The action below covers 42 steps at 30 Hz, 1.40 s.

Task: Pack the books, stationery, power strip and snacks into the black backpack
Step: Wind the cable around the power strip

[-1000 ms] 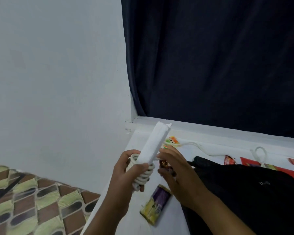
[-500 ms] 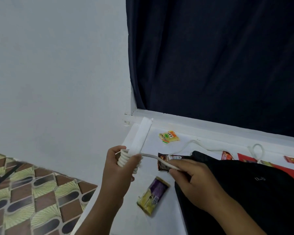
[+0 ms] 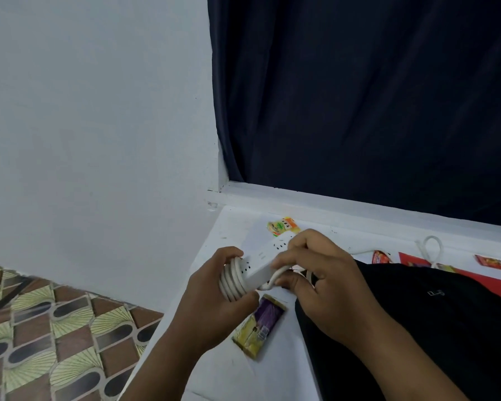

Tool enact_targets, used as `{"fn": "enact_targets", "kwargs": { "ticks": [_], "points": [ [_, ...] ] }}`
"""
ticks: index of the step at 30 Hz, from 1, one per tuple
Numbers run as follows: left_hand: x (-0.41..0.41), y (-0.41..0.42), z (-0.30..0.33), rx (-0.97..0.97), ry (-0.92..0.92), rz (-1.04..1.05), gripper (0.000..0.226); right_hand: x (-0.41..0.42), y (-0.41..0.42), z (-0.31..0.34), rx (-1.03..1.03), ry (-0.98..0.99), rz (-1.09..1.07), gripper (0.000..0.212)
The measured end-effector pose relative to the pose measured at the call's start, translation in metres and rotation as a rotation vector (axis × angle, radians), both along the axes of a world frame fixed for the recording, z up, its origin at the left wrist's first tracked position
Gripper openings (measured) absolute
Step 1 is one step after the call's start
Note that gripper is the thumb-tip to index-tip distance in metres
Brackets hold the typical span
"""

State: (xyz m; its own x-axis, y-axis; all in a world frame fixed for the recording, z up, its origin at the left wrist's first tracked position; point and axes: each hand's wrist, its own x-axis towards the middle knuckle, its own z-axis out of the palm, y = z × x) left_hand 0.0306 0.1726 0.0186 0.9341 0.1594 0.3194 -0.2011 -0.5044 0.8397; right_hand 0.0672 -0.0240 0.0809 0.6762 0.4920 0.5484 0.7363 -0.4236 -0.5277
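While the black backpack [image 3: 434, 319] lay on the white table [image 3: 214, 369], the left hand [image 3: 211, 308] curled its fingers [image 3: 243, 298] around the cord-wrapped power strip [image 3: 261, 264] just left of it, and the right hand [image 3: 327, 287] pinched the cord [image 3: 275, 277].
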Motion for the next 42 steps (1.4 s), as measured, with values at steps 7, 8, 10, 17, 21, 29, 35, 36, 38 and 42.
{"fn": "enact_targets", "kwargs": {
  "ticks": [7, 8, 10, 17, 21, 29, 35, 36, 38, 42],
  "points": [
    [-0.001, 0.001, 0.008, 0.049, -0.08, 0.001, 0.069, 0.003, 0.009, 0.001, 0.01, -0.11, -0.052, 0.027],
    [-0.002, 0.001, 0.008, 0.043, -0.079, 0.004, 0.067, 0.003, 0.009, 0.0, 0.014, -0.102, -0.054, 0.028],
    [-0.003, 0.0, 0.007, 0.026, -0.074, -0.005, 0.061, 0.002, 0.009, -0.001, 0.033, -0.062, -0.059, 0.03],
    [-0.013, -0.003, 0.009, -0.07, -0.064, -0.043, 0.042, 0.005, -0.001, -0.003, 0.204, 0.3, -0.161, 0.043],
    [-0.019, 0.0, 0.012, -0.204, -0.051, -0.041, 0.035, 0.007, -0.016, -0.018, 0.201, 0.572, -0.054, 0.032],
    [-0.017, 0.002, 0.011, -0.285, 0.013, -0.07, 0.041, 0.017, -0.014, -0.002, 0.451, 0.396, -0.179, 0.014],
    [-0.019, -0.007, 0.02, -0.471, -0.015, -0.143, 0.056, 0.034, -0.013, -0.016, 0.39, 0.54, -0.209, 0.015],
    [-0.018, -0.01, 0.022, -0.534, -0.023, -0.092, 0.057, 0.031, -0.012, -0.021, 0.361, 0.565, -0.201, 0.011],
    [-0.014, -0.01, 0.022, -0.591, -0.018, 0.027, 0.053, 0.026, -0.011, -0.029, 0.318, 0.596, -0.165, 0.011],
    [-0.011, -0.007, 0.009, -0.554, -0.04, 0.102, 0.039, 0.019, -0.007, -0.037, 0.167, 0.619, -0.067, 0.009]
  ]
}}
